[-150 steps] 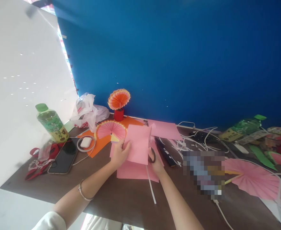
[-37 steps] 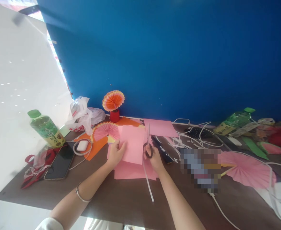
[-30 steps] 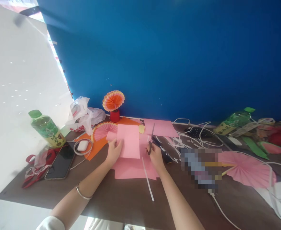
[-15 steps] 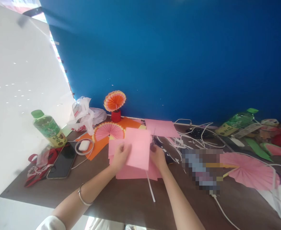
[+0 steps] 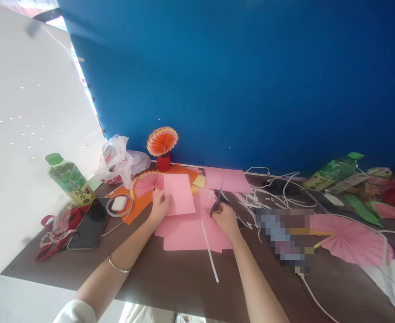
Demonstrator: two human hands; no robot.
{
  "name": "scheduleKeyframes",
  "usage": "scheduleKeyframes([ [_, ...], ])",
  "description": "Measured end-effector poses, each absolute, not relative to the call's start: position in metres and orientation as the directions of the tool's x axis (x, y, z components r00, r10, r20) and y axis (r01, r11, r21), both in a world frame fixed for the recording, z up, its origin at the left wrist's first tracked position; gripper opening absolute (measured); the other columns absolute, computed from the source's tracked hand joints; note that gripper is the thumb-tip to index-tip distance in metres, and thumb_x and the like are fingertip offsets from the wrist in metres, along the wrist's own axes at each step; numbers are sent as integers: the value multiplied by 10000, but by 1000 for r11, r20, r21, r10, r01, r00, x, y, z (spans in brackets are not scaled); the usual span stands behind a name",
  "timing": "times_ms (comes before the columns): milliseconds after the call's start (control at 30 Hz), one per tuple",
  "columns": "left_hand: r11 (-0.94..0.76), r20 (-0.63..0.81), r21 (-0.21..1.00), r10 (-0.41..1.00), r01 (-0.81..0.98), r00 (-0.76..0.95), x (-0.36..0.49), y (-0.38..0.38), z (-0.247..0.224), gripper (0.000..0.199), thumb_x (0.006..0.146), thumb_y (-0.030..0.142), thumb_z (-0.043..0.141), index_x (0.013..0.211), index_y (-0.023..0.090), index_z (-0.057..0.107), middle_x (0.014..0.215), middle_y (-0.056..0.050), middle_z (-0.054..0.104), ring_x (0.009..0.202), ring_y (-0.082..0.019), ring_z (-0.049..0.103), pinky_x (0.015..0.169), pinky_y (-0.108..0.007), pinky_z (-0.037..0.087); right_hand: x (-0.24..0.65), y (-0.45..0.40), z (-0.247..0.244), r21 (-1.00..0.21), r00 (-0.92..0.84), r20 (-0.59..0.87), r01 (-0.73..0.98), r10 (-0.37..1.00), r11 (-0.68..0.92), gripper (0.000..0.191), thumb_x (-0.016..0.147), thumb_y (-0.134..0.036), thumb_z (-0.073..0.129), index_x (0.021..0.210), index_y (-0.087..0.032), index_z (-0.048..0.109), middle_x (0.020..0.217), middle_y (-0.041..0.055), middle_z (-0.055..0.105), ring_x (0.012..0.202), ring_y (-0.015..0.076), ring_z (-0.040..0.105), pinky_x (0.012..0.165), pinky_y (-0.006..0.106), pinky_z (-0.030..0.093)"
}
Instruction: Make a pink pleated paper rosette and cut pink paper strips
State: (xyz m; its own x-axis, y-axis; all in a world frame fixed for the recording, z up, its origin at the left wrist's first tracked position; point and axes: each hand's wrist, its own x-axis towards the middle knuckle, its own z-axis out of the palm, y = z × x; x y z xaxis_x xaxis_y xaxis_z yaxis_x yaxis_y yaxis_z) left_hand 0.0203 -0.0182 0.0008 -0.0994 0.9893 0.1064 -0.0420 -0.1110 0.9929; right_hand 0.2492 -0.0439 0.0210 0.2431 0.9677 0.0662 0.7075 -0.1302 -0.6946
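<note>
My left hand (image 5: 160, 208) pinches the left edge of a pink sheet of paper (image 5: 180, 195), raised over a stack of pink paper (image 5: 184, 237). In my right hand (image 5: 226, 219) is a pair of scissors (image 5: 217, 204) with dark handles, the blades pointing up and away from me. The scissors are apart from the held sheet, to its right. A narrow white paper strip (image 5: 210, 253) lies across the stack and over its front edge. Behind the held sheet stands a pink folded paper fan (image 5: 147, 185) with a yellow rim.
At the left are a green-capped bottle (image 5: 70, 180), a phone (image 5: 88, 226) and a white earphone case (image 5: 118, 203). An orange paper flower (image 5: 162, 141) stands in a red pot at the back. White cables (image 5: 287, 186), paper scraps and a pink fan (image 5: 355, 240) spread over the right side.
My left hand has drawn the pink sheet left and away from my right hand. The scissors, mostly hidden before, now show in my right hand, and more of the stack is uncovered.
</note>
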Motion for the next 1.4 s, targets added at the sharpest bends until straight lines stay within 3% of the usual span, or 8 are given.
scheduleKeyframes([
  [367, -89, 81, 986, 995, -141, -55, 16, -17, -2, 336, 688, 242, 575, 1015, 161, 590, 732, -14, 620, 669, -138, 575, 663, -252, 452, 248, -44, 10, -882, 265, 87, 469, 960, -50, 338, 593, -348, 633, 852, -131, 611, 751, 100, 687, 627, 211, 646, 545, 300, 498],
  [500, -77, 75, 985, 997, -156, -13, 19, -18, -1, 335, 676, 229, 579, 1004, 159, 576, 772, -25, 633, 697, -149, 596, 657, -257, 467, 248, -44, 9, -867, 330, 121, 495, 936, -63, 424, 633, -394, 631, 952, -117, 605, 825, 126, 689, 744, 244, 658, 677, 359, 518],
  [633, -95, 107, 979, 992, -180, 62, 24, -22, 2, 310, 684, 217, 562, 989, 165, 550, 790, -30, 632, 669, -141, 598, 626, -254, 469, 245, -46, 10, -875, 309, 239, 479, 920, 67, 434, 704, -352, 580, 1069, -117, 567, 1025, 152, 637, 871, 238, 638, 805, 388, 497],
  [733, -81, 95, 982, 993, -173, 73, 26, -23, 0, 320, 679, 224, 571, 991, 163, 537, 746, -20, 621, 611, -130, 586, 570, -240, 452, 239, -50, 10, -786, 198, 411, 572, 890, 236, 401, 755, -222, 483, 1146, -148, 532, 1155, 143, 547, 1026, 235, 565, 895, 416, 455],
  [833, -56, 69, 983, 995, -177, 68, 26, -21, -5, 341, 670, 237, 589, 998, 165, 529, 736, -16, 618, 594, -127, 581, 553, -238, 445, 231, -55, 11, -598, 32, 538, 719, 842, 355, 531, 707, -67, 412, 1209, -219, 498, 1288, 94, 428, 1253, 248, 346, 1036, 480, 299],
  [967, -40, 64, 972, 993, -233, 98, 26, -21, -6, 395, 658, 236, 618, 1037, 177, 526, 816, -43, 636, 638, -143, 597, 578, -257, 459, 223, -61, 13, -498, -164, 518, 740, 839, 452, 653, 629, 1, 416, 1195, -307, 520, 1420, 0, 257, 1338, 266, 154, 1061, 502, 241],
  [1167, 98, -39, 903, 988, -419, 147, 27, -30, 7, 419, 628, 230, 638, 1029, 174, 531, 946, -84, 636, 783, -189, 621, 678, -296, 472, 222, -64, 11, -670, -297, 432, 526, 851, 524, 597, 582, 24, 346, 994, -275, 658, 1359, 2, 376, 1259, 194, 352, 1015, 381, 360],
  [1400, 197, -139, 870, 978, -453, 159, 25, -30, 12, 603, 534, 72, 585, 1109, 232, 501, 841, -8, 606, 668, -110, 575, 626, -235, 437, 220, -65, 14, -751, -245, 396, 467, 885, 466, 335, 659, -63, 491, 860, -246, 687, 1256, 43, 498, 1188, 209, 441, 1004, 395, 359],
])
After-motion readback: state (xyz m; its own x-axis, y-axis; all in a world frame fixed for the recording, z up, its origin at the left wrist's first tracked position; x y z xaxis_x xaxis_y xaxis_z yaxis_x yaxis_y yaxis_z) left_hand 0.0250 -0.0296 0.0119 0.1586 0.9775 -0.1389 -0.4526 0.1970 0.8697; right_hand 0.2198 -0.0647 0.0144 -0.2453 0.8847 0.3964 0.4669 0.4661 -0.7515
